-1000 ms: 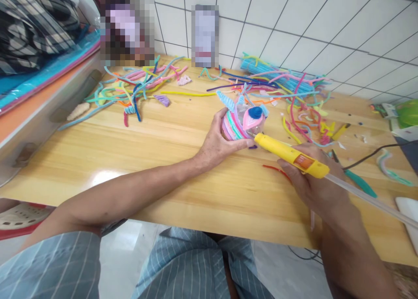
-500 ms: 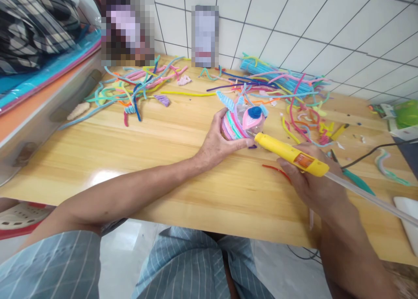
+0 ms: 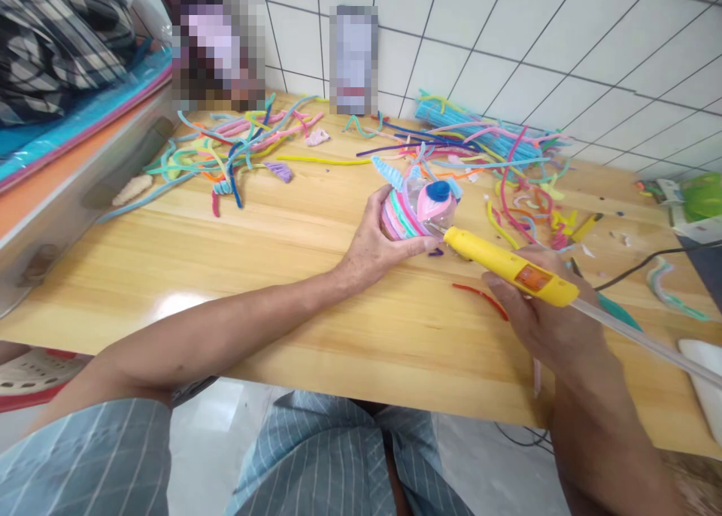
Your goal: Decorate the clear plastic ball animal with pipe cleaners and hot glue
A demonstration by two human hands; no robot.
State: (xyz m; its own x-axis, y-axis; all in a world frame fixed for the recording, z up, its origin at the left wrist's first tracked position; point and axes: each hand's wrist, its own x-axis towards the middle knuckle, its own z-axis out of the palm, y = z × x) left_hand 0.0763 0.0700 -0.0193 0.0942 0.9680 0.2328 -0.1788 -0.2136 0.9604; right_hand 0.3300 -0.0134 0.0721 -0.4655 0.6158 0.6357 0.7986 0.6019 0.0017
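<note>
My left hand [image 3: 372, 238] is wrapped round a small clear plastic craft piece [image 3: 403, 215], banded with pink, purple and green pipe cleaners. On it sit a pink petal shape with a dark blue top and light blue pieces like ears or fins. My right hand [image 3: 544, 298] grips a yellow glue gun [image 3: 502, 264] with a clear glue stick running out of its back end. The gun's metal tip points at the craft piece's near right side; whether it touches I cannot tell. Below the gun lies a red pipe cleaner [image 3: 479, 296].
Loose pipe cleaners [image 3: 237, 147] lie in a tangle at the back left. A bundle of blue pipe cleaners [image 3: 479, 129] rests against the tiled wall. Green-handled pliers or scissors [image 3: 617, 311] are partly behind my right hand. A black cable [image 3: 648, 264] crosses the right side.
The glue gun and my right hand have shifted slightly to the right. My left hand keeps its hold on the craft piece, nearly unmoved.
</note>
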